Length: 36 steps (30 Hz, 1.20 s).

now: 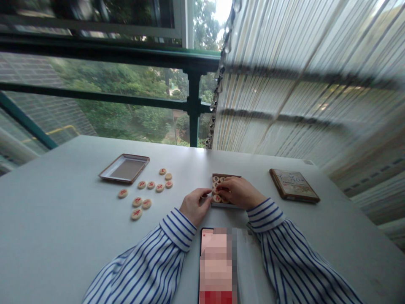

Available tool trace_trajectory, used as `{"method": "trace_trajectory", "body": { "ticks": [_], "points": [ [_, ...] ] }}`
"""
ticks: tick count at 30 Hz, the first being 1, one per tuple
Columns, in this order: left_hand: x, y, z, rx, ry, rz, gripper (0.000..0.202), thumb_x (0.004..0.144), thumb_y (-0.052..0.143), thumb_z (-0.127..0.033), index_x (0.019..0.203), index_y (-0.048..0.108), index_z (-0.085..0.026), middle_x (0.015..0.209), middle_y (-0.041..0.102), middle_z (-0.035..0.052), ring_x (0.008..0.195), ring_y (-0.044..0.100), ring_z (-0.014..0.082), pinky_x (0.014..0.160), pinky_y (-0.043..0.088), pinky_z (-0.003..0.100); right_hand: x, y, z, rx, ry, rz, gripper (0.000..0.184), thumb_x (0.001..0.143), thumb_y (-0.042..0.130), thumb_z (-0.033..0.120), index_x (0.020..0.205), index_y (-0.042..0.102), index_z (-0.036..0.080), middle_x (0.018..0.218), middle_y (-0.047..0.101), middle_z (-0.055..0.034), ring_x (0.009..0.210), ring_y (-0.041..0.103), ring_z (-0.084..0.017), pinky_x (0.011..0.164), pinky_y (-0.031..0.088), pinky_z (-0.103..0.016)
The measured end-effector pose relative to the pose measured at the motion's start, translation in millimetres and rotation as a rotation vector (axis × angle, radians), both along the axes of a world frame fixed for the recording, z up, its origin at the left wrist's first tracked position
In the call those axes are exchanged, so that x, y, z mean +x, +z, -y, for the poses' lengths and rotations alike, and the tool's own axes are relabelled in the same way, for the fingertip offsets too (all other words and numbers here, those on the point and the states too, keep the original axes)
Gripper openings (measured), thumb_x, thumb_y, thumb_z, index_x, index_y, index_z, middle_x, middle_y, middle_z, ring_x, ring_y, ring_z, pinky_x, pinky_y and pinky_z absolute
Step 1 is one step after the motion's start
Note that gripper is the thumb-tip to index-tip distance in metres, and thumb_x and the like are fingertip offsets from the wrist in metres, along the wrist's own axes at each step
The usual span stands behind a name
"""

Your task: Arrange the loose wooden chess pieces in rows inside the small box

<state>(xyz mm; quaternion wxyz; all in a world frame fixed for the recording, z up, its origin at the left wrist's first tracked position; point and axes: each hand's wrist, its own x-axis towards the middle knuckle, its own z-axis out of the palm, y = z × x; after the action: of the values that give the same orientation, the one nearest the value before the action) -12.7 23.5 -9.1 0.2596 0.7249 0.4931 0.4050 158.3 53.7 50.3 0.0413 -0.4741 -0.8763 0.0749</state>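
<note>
A small brown box [234, 176] with round wooden game pieces in it lies on the white table [63, 236] ahead of me. My right hand [238, 192] rests over the box with its fingers curled on one of the pieces inside. My left hand [194, 206] sits at the box's left edge, thumb and fingers pinched against it. Several loose wooden pieces with red marks [146, 191] lie scattered on the table to the left. Both my sleeves are blue-and-white striped.
An empty brown tray [125, 168] lies at the back left beyond the loose pieces. A flat brown box lid [294, 185] lies to the right. A phone [217, 266] stands close to me between my arms. Window railing and blinds stand behind the table.
</note>
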Motion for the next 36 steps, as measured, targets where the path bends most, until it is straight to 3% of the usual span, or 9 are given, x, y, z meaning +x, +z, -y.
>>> {"method": "trace_trajectory", "body": {
  "ticks": [12,36],
  "points": [
    [0.9,0.4,-0.3,0.099,-0.063,-0.051,0.019,0.076,0.052,-0.02,0.088,0.066,-0.016,0.091,0.066,0.0076,0.086,0.06,0.0164,0.081,0.049,0.03,-0.1,0.5,0.6,0.017,-0.007,0.039,0.026,0.085,0.043,0.035,0.091,0.066,0.023,0.092,0.066,-0.005,0.087,0.058,-0.017,0.072,0.037,-0.024],
    [1.6,-0.9,0.1,0.11,-0.06,-0.094,0.021,0.077,0.052,-0.022,0.089,0.067,-0.016,0.094,0.065,0.0092,0.088,0.06,0.0183,0.082,0.049,0.032,-1.4,1.1,0.9,0.02,-0.007,0.053,0.026,0.084,0.043,0.034,0.091,0.066,0.024,0.092,0.066,-0.0043,0.086,0.058,-0.017,0.071,0.037,-0.025]
  ]
}}
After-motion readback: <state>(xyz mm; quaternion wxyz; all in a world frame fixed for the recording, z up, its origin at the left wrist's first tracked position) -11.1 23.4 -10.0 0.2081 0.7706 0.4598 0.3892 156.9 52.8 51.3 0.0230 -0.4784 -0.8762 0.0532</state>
